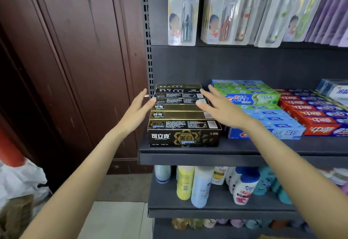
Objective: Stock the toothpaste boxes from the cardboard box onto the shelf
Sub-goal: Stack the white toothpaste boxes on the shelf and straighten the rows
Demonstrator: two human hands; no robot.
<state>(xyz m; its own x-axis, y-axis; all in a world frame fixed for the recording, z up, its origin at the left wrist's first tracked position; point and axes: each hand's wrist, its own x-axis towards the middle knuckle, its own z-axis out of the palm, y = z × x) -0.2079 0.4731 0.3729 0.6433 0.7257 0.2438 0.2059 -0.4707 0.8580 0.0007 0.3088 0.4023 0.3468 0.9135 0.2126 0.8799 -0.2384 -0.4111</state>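
Shelf, middle tier: black-and-gold toothpaste boxes are lying lengthwise at the left end, packed in a tight stepped block running front to back, likely so that each carton's printed face shows to the aisle.

Left hand: fingers straight and spread, holding nothing, standing flat against the left end of the block.

Right hand: likewise spread and holding nothing, lying over the right end of the block. Judged: the two palms are squaring the row, not carrying stock.

Lettering: the front carton is reading 可立克, with 美白 in a gold hexagon.

Neighbours, just beside: green and blue Crest cartons, then red and blue cartons marked 中华.

Above: carded toothbrushes are hanging on the back panel. Below: bottles are standing on the next tier; their labels are too small to read.

Cardboard box: out of view.
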